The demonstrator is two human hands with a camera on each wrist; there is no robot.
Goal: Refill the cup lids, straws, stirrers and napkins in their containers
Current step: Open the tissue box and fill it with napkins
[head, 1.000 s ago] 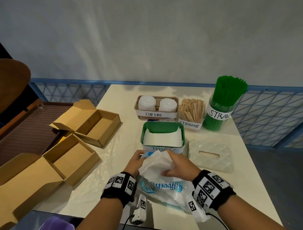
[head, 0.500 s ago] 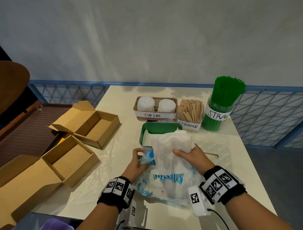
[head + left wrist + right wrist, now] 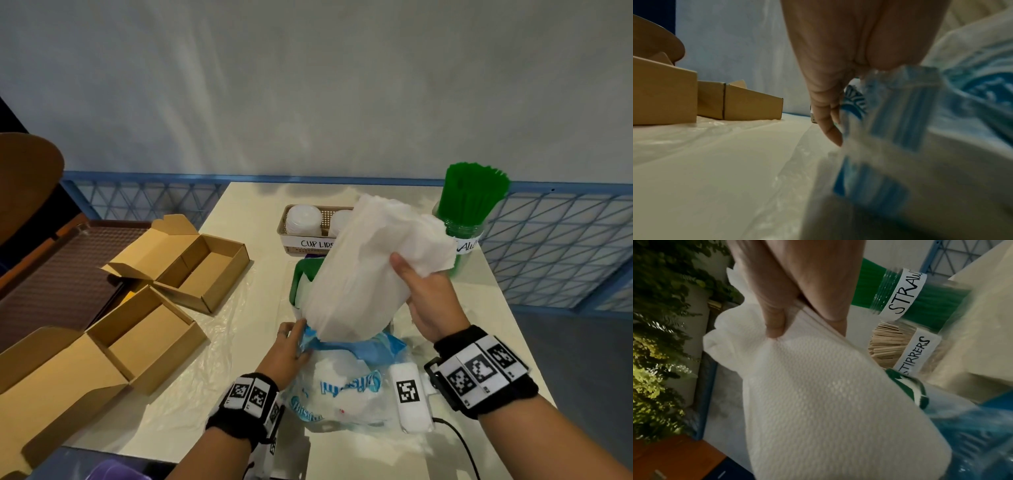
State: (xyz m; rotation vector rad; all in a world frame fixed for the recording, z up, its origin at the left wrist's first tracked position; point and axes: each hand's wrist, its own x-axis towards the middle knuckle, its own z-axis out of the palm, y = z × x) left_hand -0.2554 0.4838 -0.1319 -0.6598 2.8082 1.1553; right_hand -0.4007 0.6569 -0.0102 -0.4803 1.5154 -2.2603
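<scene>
My right hand point(image 3: 416, 287) grips a thick stack of white napkins point(image 3: 363, 270) and holds it lifted over the green tissue container point(image 3: 301, 277), with the stack's lower end still at the mouth of the blue and clear plastic napkin pack point(image 3: 339, 390). In the right wrist view the thumb point(image 3: 774, 321) presses into the napkin stack point(image 3: 818, 394). My left hand point(image 3: 291, 346) pinches the pack's torn edge against the table; the left wrist view shows the fingers point(image 3: 828, 113) on that plastic pack point(image 3: 900, 129).
Behind the napkins stand the cup lids basket point(image 3: 308, 229), the stirrers box point(image 3: 900, 350) and the jar of green straws point(image 3: 472, 202). Open cardboard boxes point(image 3: 147, 294) lie on the left over a clear plastic sheet point(image 3: 219, 329). A blue railing runs along the table's far and right sides.
My right hand has pulled the napkin stack up and away from me out of the pack, so it now hides the tissue container. The left hand stays on the pack's edge.
</scene>
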